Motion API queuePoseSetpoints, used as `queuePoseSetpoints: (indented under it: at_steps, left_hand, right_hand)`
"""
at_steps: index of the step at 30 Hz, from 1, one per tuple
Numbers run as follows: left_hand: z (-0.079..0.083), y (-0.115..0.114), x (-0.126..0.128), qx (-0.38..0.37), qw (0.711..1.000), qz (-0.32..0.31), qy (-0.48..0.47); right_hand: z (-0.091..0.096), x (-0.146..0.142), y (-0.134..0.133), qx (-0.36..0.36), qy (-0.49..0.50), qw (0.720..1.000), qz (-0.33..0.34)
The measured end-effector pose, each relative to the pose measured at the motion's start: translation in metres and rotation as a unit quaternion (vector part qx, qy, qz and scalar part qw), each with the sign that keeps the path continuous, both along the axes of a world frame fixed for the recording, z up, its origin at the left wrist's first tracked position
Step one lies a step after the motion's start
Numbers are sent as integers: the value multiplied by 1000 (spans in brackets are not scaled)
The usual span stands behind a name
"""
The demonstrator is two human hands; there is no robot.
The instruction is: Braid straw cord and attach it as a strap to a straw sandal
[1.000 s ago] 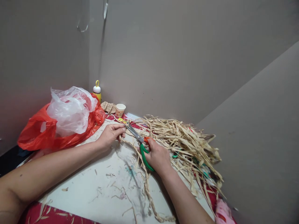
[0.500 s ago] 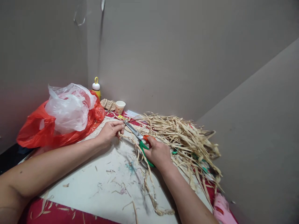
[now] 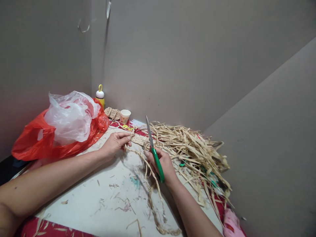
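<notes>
My left hand [image 3: 117, 142] is closed in a pinch on the end of a braided straw cord [image 3: 140, 154]. From there the cord trails down to the right across the white board. My right hand [image 3: 161, 164] grips a pair of green-handled scissors [image 3: 158, 164], whose blades point up and away, apart from the cord's pinched end. Behind the hands lies a flat woven straw piece [image 3: 139, 139], partly covered by the left fingers.
A big heap of dry straw strips [image 3: 187, 141] spreads along the right. Left is a red plastic bag [image 3: 34, 141] with a white bag [image 3: 71, 118] on it. At the back stand a yellow bottle [image 3: 100, 96] and a paper cup [image 3: 125, 116]. Straw scraps litter the white board [image 3: 84, 197].
The scissors have come away from the cord at my left fingertips and turned upright, their blades moving to the right. My left hand keeps its pinch, and the view has shifted slightly.
</notes>
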State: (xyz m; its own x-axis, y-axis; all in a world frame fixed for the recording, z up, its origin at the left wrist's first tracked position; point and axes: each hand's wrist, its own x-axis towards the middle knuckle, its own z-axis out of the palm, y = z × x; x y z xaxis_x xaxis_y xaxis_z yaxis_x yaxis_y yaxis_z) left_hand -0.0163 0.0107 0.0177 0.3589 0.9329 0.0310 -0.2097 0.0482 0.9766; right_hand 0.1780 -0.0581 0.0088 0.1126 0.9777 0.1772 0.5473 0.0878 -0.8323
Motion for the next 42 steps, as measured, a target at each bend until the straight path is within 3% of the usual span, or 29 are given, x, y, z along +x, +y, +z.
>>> queuePoseSetpoints:
  at_steps: [7, 11, 15, 18, 27, 31, 34, 37, 40, 42]
  left_hand:
    - [2, -9, 3, 6, 1000, -18, -10]
    - [6, -12, 5, -45, 996, -47, -57]
    - [9, -14, 6, -163, 979, -58, -106]
    - [9, -18, 7, -201, 971, -61, -115]
    - [14, -24, 6, -145, 977, -87, -131]
    - [12, -28, 7, -153, 962, -179, -138]
    - [10, -37, 9, -196, 938, -266, -108]
    - [8, -46, 11, -227, 919, -314, -76]
    - [5, -50, 13, -226, 917, -322, -56]
    - [2, -49, 14, -205, 932, -294, -45]
  right_hand:
    - [13, -21, -17, -86, 201, 967, 132]
    - [17, -29, -19, -91, 209, 969, 99]
    - [11, -27, -15, -45, 202, 978, 37]
    - [5, -23, -12, -16, 236, 972, 12]
    - [9, -21, -12, 12, 247, 969, 6]
    - [9, -19, -9, 50, 304, 951, -39]
    - [9, -19, -7, 51, 334, 941, -33]
    - [10, -20, -9, 40, 336, 941, -19]
    - [12, -19, -11, 44, 318, 947, -21]
    - [15, -17, -11, 59, 308, 949, -36]
